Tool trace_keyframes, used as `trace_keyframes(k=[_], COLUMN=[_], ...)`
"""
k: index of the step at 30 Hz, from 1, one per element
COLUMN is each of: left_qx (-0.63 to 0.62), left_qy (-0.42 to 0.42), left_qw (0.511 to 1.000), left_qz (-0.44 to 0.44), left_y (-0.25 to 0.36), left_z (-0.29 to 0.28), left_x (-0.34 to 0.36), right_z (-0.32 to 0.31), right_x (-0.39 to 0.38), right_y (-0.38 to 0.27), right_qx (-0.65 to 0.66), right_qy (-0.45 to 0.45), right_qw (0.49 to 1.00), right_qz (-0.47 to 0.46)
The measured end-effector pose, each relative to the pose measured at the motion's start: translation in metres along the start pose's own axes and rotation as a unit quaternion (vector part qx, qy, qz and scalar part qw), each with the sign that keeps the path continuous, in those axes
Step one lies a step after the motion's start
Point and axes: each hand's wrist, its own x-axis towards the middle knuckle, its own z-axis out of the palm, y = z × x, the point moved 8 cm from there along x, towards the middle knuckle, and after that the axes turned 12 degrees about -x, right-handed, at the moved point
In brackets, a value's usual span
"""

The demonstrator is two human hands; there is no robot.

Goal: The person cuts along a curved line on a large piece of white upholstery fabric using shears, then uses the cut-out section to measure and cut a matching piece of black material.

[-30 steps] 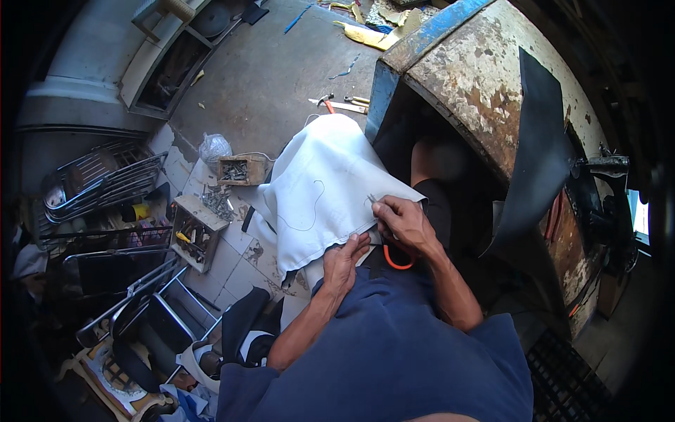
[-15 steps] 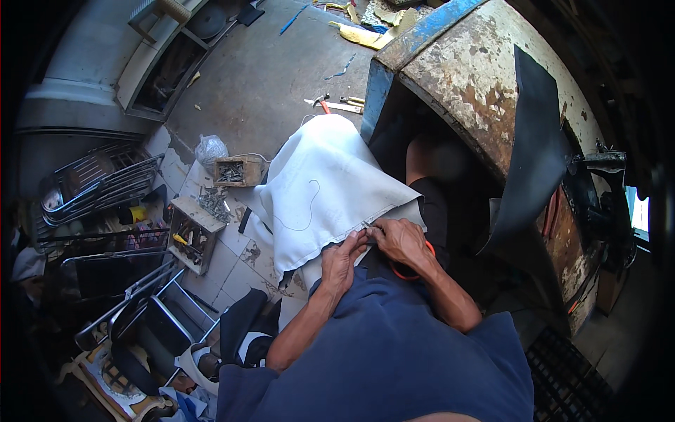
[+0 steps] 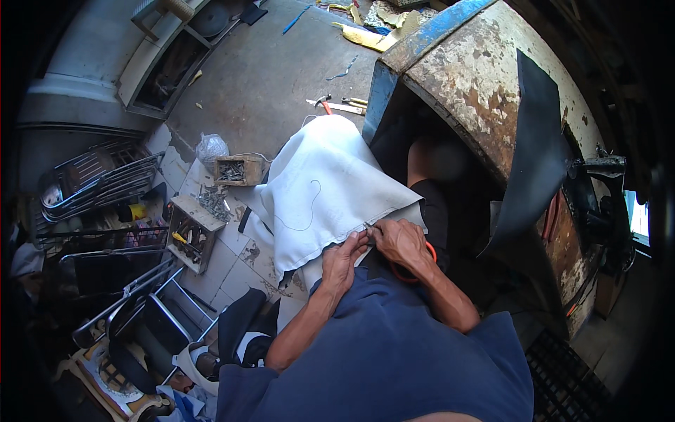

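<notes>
A large white sheet of fabric or leatherette (image 3: 341,176) is draped over my lap and knees. A thin dark thread (image 3: 313,202) curls loosely across it. Along the sheet's near edge, my left hand (image 3: 340,263) grips the material between thumb and fingers. Close beside it, my right hand (image 3: 401,243) is closed in a pinch on the same edge. Whether a needle sits in its fingertips is too small to make out. An orange loop like a scissors handle (image 3: 432,252) shows by my right wrist, the rest of it hidden.
On the floor ahead lie a hammer (image 3: 323,103) and pliers (image 3: 356,103). To the left are wooden boxes of hardware (image 3: 238,171) and tools (image 3: 191,235), a clear plastic bag (image 3: 211,148) and metal chair frames (image 3: 102,176). A worn workbench (image 3: 478,77), draped with black material (image 3: 538,133), stands at right.
The hands keep nearly the same grip at the sheet's edge. The whole view has shifted very slightly.
</notes>
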Motion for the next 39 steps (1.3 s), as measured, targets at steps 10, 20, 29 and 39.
trace_keyframes(k=[10,20,29,39], left_qx=[0.003,0.005,0.019,0.015], left_qy=[0.007,-0.005,-0.061,-0.066], left_qw=[1.000,1.000,0.998,0.997], left_qz=[0.001,-0.003,-0.003,0.025], left_y=[0.000,0.000,0.007,0.018], left_z=[0.000,-0.001,0.016,0.038], left_x=[0.000,0.003,0.000,-0.022], right_z=[-0.007,-0.009,0.035,0.025], right_x=[-0.002,-0.002,-0.001,-0.011], right_y=[-0.004,-0.005,0.001,0.000], right_qx=[-0.005,0.076,0.539,0.618], right_qy=[0.004,0.039,-0.098,-0.053], right_qw=[1.000,0.996,0.836,0.784], right_qz=[-0.008,-0.009,0.010,-0.034])
